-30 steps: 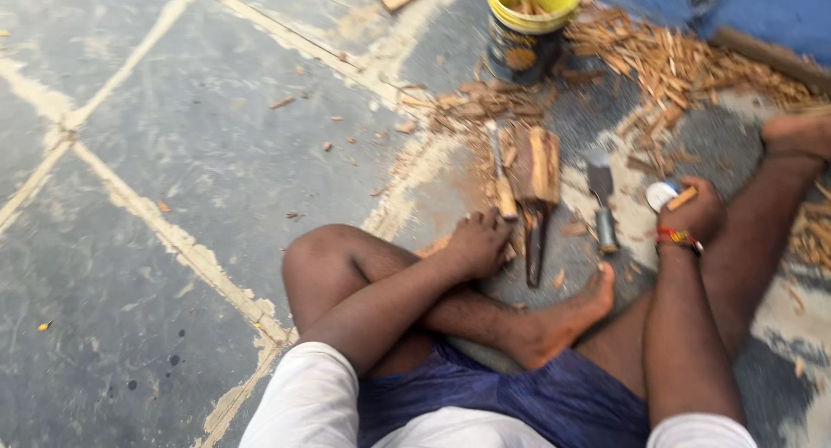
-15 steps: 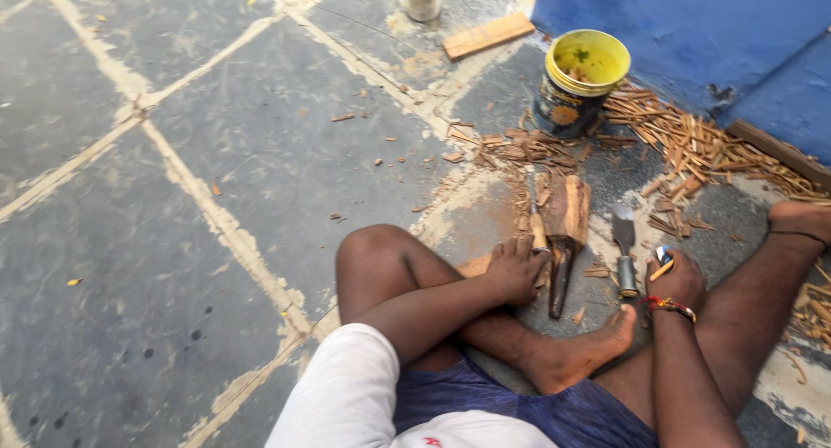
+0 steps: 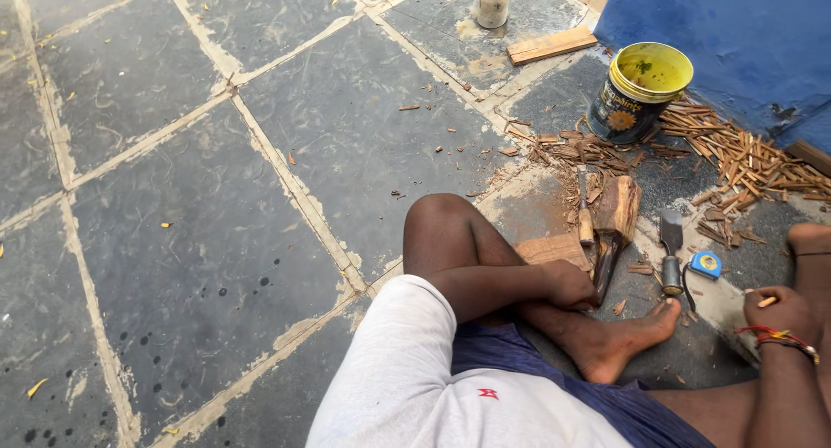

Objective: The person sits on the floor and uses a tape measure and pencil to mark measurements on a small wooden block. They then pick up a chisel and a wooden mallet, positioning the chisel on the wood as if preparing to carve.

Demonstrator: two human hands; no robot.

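The left hand [image 3: 567,283] lies curled over a flat wood block [image 3: 550,248] beside the person's bent knee, fingers closed on its near edge as far as the view shows. Just right of it lie a chisel [image 3: 586,216] with a pale handle and a dark mallet [image 3: 616,219], its chunky wooden head pointing away from the person. The right hand [image 3: 782,310] is clenched around a small orange pencil [image 3: 767,301], a red thread band at the wrist. Between the two hands a bare foot [image 3: 625,338] rests on the floor, and past its toes lie a broad scraper [image 3: 671,249] and a small blue and yellow tape measure [image 3: 706,264], close together.

Farther out stands a round paint tin [image 3: 639,93] with a yellow rim, a dark label and a yellow flower picture on its side. A heap of thin wood sticks [image 3: 749,158] spreads to its right, against the foot of a blue wall [image 3: 736,32]. A short plank [image 3: 550,45] and a small pale jar [image 3: 494,2] sit near the top edge.

The floor [image 3: 199,197] is dark grey stone slabs with pale, sandy joints, dusted with chips near the tools. To the left the slabs run broad and open, with only a few yellow leaf scraps and dark spots.
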